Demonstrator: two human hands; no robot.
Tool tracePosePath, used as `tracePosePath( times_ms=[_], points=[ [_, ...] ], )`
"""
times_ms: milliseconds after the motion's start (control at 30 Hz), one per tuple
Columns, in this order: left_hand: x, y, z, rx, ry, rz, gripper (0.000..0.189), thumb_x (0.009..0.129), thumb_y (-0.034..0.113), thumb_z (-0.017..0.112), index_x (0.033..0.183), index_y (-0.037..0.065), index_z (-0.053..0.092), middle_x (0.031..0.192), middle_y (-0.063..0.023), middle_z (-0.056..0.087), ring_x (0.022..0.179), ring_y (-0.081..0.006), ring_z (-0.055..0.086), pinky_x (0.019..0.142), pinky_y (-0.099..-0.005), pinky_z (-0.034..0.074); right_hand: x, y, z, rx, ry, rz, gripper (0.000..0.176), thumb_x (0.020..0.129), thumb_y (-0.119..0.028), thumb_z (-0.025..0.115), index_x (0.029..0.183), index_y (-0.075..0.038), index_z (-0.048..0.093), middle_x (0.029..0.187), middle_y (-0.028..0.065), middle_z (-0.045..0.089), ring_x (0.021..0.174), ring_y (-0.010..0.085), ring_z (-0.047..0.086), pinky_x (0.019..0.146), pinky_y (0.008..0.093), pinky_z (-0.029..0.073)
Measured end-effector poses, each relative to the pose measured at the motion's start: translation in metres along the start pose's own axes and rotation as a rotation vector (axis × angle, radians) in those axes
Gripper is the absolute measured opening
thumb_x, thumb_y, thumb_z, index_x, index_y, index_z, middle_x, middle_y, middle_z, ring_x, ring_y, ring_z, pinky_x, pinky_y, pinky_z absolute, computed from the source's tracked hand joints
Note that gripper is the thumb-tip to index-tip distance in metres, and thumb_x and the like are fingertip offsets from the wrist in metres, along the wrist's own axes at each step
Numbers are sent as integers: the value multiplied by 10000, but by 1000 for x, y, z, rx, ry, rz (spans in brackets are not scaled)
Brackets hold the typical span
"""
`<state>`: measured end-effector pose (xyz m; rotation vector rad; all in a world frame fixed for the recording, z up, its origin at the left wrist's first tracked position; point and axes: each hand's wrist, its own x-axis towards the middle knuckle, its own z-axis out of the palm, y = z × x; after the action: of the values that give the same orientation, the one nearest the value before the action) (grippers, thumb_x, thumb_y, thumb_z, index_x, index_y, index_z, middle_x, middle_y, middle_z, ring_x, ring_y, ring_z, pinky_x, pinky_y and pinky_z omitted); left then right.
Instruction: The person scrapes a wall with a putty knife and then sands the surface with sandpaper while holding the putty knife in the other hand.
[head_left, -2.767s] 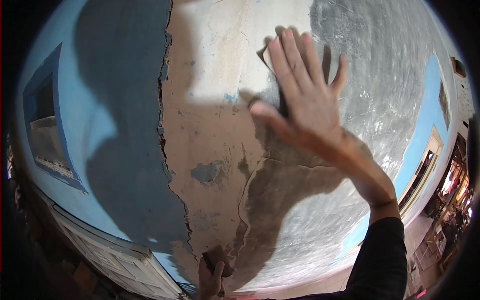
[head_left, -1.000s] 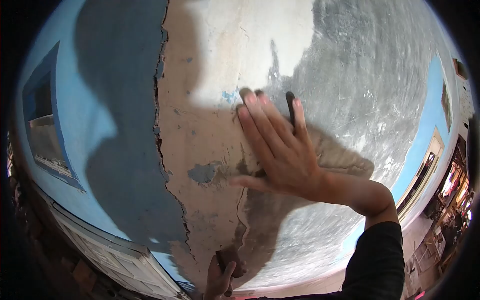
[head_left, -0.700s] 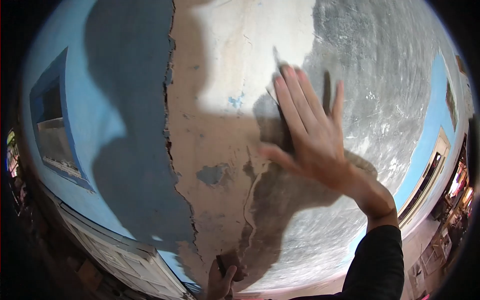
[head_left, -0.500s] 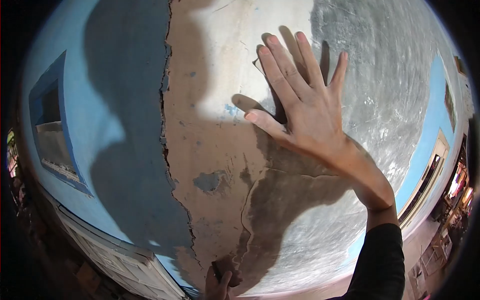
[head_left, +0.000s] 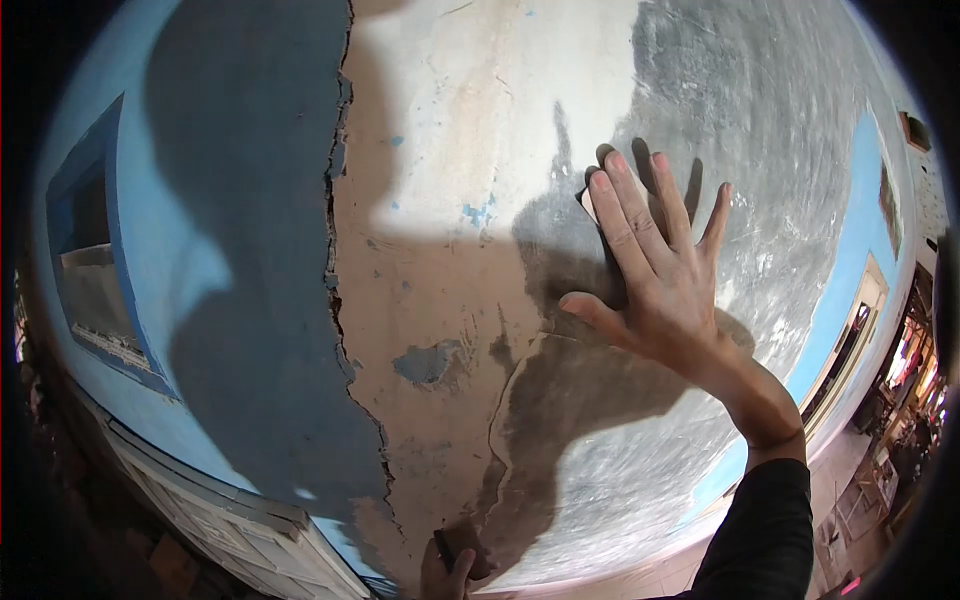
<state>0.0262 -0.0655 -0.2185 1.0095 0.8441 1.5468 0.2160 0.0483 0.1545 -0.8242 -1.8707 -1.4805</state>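
My right hand (head_left: 660, 265) lies against the wall with its fingers stretched and spread. Under the fingers is a thin flat plate (head_left: 588, 204), only its pale corner showing; the palm hides the rest. Around the hand the wall has a grey coat (head_left: 760, 190), meeting a bare whitish patch (head_left: 460, 130). A fresh-looking grey smear (head_left: 561, 140) runs up to the left of the fingertips. Low in view, my left hand (head_left: 445, 578) is closed around a flat brownish tool (head_left: 470, 545) with a black edge, its thumb lying across it.
A long ragged crack (head_left: 333, 240) divides the blue paint (head_left: 240, 380) from the bare plaster. At left is a blue-framed window opening (head_left: 118, 250), with a pale panelled door (head_left: 220, 530) below. My head and arm shadows cover much of the wall.
My right hand has slid down and to the right along the wall, with the plate corner moving along. Grey streaks now show where the fingers were. My left hand has shifted slightly right.
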Motion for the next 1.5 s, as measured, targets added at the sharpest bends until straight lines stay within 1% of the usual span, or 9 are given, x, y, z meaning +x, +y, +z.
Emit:
tracePosePath(
  times_ms=[233,333,533,633,800,933,1133,1400,1500],
  points=[
    [4,-3,0,-56,-95,-123,422,952,159,586,1297,10,395,920,-111,623,768,-191,639,696,-323,531,40,-2,0,-63,47,19,865,879,-691,421,1502,-108,282,1547,87,306,1458,317,185,1055,730,-43],
    [5,4,-8,15,-118,-57,448,941,181,610,1303,22,398,923,-112,626,784,-199,644,721,-337,537,-15,-14,1,26,-51,49,713,919,-521,518,1467,-97,350,1538,100,317,1426,286,281,1028,776,91],
    [-12,46,2,-12,68,-103,413,938,150,597,1267,2,397,980,-127,638,747,-213,669,580,-286,521,-81,-28,18,269,184,20,331,887,-2,590,1215,-39,608,1232,99,646,1245,284,543,1108,529,285],
    [-10,47,6,-128,53,-64,409,939,153,599,1260,-3,400,984,-127,629,756,-197,645,588,-286,513,-112,-33,15,509,135,45,306,894,24,558,1192,-22,613,1248,124,633,1247,287,544,1109,542,273],
    [-9,58,11,-10,131,-197,426,914,255,642,1235,33,473,984,-62,633,679,-100,592,453,-208,420,-171,-83,8,997,233,359,215,878,59,534,1075,44,619,1036,176,674,911,294,655,837,414,525],
    [-7,70,27,-155,235,-105,415,920,252,636,1231,29,474,979,-62,634,672,-83,577,432,-186,382,-212,-140,-12,1109,-68,723,181,925,-21,568,1095,3,623,927,79,638,788,149,606,716,258,501],
    [-22,70,32,-123,225,-152,327,914,193,655,1150,-2,538,983,-111,667,483,-40,448,400,-203,321,-244,-206,-25,1787,-245,1306,288,945,-73,589,1223,-21,530,962,55,633,823,81,589,704,216,464],
    [-38,55,53,69,223,-239,216,903,207,689,961,18,602,703,12,572,443,-28,406,390,-192,299,-264,-251,-32,2156,-391,1471,168,928,-70,614,1072,17,604,1001,103,651,900,143,630,762,244,504],
    [-35,51,58,143,337,-227,212,889,203,708,930,24,603,691,16,565,443,-24,400,380,-196,288,-283,-258,-27,1681,-411,1102,272,914,-136,645,1120,33,584,957,117,652,942,176,635,751,266,506]
  ],
)
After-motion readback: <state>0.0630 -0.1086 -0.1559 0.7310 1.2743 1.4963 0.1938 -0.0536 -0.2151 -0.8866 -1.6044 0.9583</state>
